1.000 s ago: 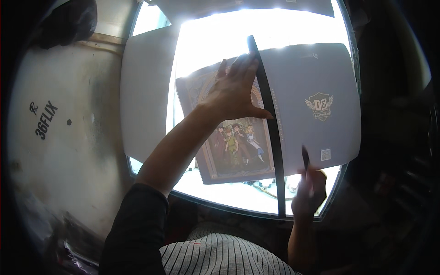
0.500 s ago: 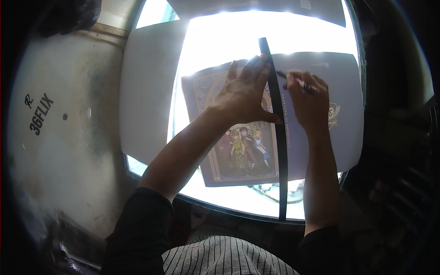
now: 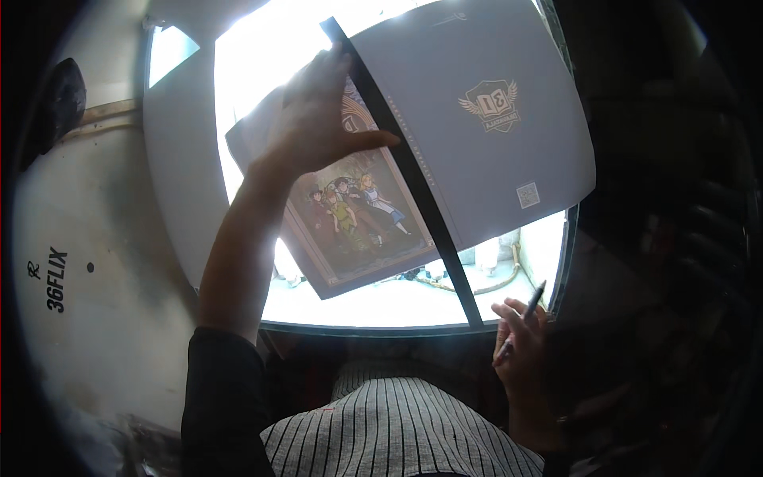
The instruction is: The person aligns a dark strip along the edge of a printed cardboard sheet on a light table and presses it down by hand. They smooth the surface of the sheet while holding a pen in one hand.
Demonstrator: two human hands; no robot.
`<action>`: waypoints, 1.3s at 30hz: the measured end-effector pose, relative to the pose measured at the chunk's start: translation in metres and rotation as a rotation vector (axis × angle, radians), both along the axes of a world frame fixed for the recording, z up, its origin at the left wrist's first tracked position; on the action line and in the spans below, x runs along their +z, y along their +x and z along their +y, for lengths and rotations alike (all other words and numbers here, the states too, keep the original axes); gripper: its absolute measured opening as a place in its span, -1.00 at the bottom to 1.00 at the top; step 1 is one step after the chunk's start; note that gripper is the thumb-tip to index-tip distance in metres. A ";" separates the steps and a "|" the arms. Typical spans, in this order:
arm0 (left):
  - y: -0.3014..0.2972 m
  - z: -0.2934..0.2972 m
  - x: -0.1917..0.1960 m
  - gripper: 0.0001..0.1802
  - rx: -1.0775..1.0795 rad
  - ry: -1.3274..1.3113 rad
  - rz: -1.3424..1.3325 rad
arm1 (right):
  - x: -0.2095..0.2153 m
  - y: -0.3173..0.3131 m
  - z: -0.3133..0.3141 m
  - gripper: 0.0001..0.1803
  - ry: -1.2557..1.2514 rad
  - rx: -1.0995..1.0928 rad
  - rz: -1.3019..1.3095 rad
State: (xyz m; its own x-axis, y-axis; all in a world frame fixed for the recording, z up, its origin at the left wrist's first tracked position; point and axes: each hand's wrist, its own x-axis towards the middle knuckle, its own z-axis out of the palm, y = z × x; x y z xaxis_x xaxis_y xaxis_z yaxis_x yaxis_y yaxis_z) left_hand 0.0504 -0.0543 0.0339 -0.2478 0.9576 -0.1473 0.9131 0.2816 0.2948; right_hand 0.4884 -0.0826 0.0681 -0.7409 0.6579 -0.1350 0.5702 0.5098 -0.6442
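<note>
Head view: a bright backlit table (image 3: 238,71) fills the background, with a grey printed sheet (image 3: 485,119) lying on it. The left hand (image 3: 318,119), fingers spread, presses flat on a dark ruler (image 3: 413,183) and an illustrated print (image 3: 350,215) beneath. The right hand (image 3: 520,346), below the ruler's near end, is closed around a pen (image 3: 524,314)

A bright light table (image 3: 238,79) glows beneath — at left, a pale rounded metal surface (image 3: 103,262) with a dark patch (image 3: 67,95).
</note>
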 end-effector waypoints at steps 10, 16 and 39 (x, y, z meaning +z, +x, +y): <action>-0.052 0.011 0.017 0.14 0.313 -0.173 -0.008 | -0.052 -0.034 -0.046 -0.36 0.130 0.062 0.005; -0.064 0.031 0.042 -0.37 0.252 -0.055 -0.304 | -0.051 -0.033 -0.054 -0.42 0.230 0.047 0.016; -0.175 -0.124 0.006 -0.02 0.398 0.184 0.432 | -0.038 -0.045 -0.048 -0.43 0.168 0.002 -0.030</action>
